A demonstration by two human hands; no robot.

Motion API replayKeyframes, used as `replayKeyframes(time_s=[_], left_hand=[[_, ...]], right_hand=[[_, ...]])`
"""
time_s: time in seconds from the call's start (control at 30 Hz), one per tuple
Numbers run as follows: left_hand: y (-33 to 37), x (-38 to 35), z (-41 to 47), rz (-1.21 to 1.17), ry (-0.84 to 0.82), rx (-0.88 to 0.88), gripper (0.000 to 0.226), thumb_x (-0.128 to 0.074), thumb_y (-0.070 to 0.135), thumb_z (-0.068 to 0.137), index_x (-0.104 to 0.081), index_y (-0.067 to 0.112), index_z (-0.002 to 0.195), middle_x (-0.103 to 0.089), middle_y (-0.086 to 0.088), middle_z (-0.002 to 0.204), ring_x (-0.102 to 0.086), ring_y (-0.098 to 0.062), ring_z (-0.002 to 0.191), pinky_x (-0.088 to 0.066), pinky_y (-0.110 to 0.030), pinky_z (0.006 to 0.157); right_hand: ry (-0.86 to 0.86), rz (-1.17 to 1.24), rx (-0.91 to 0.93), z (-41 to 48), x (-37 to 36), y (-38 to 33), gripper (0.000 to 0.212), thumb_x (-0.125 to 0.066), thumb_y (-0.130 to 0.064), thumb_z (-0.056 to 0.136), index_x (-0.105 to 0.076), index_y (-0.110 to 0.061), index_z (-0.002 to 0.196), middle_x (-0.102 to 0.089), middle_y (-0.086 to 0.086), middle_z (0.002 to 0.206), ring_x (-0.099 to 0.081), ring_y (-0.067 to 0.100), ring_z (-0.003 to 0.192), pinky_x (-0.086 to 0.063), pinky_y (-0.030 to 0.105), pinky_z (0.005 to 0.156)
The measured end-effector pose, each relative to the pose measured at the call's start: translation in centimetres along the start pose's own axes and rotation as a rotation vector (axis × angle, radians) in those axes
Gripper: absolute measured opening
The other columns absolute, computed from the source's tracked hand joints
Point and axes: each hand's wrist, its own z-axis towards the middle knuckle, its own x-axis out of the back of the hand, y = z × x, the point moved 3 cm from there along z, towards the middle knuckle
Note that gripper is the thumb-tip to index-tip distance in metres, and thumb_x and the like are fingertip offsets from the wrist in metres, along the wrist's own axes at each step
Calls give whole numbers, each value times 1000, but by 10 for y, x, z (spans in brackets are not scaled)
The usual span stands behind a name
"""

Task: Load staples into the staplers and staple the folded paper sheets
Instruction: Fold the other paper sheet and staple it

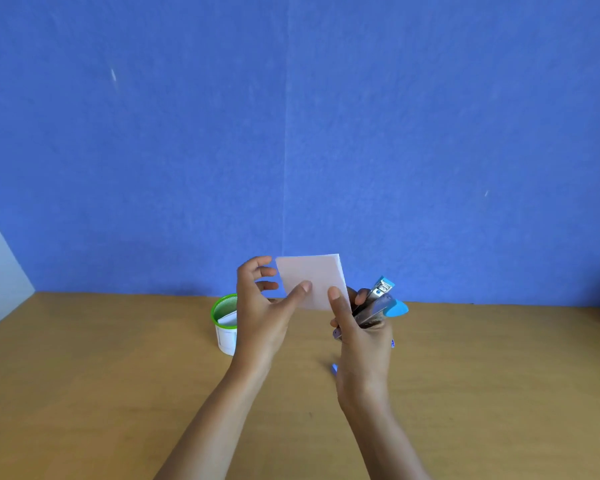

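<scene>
Grip spread on left hand [264, 306], thumb touching paper [312, 278]; right hand [361, 344] grips stapler [378, 303], thumb pinching paper. Tub [226, 337] label unreadable; wooden worktop [118, 375], blue wall [291, 133].

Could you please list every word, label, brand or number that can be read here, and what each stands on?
No text can be read.
stapler: a mark on its metal head, too blurred to read.
green-rimmed cup: faint print on its white wall, too small to read.
folded paper: blank on the side shown.
</scene>
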Motion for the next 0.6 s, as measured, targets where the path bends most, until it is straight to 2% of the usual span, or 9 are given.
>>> replayKeyframes(time_s=[0.1,0.17,0.2,0.3,0.33,0.4,0.47,0.53,0.6], left_hand=[[-3,-4,-4,-6,-19,-57,35,-78,17,72,-53,27,95,-59,10,94,-58,6,76,-44,-6,64],[-3,-10,-7,-188,-139,-12,13,-68,24,82,-61,20,93,-68,0,94,-65,-9,87,-49,-13,73],[-3,-11,-9,-284,-181,30,17,-62,31,85,-64,17,93,-70,-3,95,-67,-14,90,-52,-17,75],[0,-15,-13,-403,-279,122,38,-50,49,85,-69,16,87,-73,-2,87,-69,-14,84,-55,-22,72],[2,-15,-14,-393,-303,116,36,-49,47,87,-69,18,81,-73,-1,82,-69,-13,78,-55,-21,70],[4,-13,-13,-363,-293,95,30,-50,30,93,-69,20,72,-72,0,75,-69,-13,73,-54,-19,66],[1,-10,-9,-340,-251,103,26,-49,14,95,-71,16,80,-74,-4,83,-69,-18,80,-55,-21,68],[-2,-7,-6,-334,-213,128,22,-49,10,95,-71,13,92,-73,-4,93,-67,-19,88,-57,-24,73],[-4,-3,-3,-304,-193,142,20,-49,11,95,-69,13,96,-69,-5,92,-61,-17,87,-55,-26,75]], right_hand=[[-47,-81,91,-4,-5,-2,25,-71,-22,83,-57,-29,64,-65,-19,69,-53,0,59,-40,13,59],[-97,-160,142,-6,-10,-2,16,-71,-22,83,-68,-33,71,-66,-18,71,-52,0,58,-39,12,57],[-109,-207,144,-8,-12,-2,9,-72,-25,82,-72,-34,80,-64,-16,74,-50,2,57,-38,15,56],[-132,-352,185,-8,-13,5,17,-70,-33,81,-70,-37,98,-54,-9,72,-38,6,52,-30,17,51],[-139,-382,200,-9,-14,5,18,-68,-37,82,-68,-36,100,-52,-8,69,-38,6,51,-29,16,50],[-151,-412,232,-9,-15,4,28,-60,-50,80,-67,-30,100,-56,-4,64,-44,11,50,-34,21,48],[-157,-386,233,-8,-15,2,29,-58,-53,83,-67,-26,89,-62,5,67,-53,19,58,-41,32,54],[-150,-322,169,-4,-12,4,31,-53,-50,85,-62,-22,74,-55,-2,57,-46,11,51,-38,26,49],[-139,-207,65,2,-5,6,36,-51,-53,86,-53,-23,65,-45,-10,52,-37,7,45,-33,20,44]])
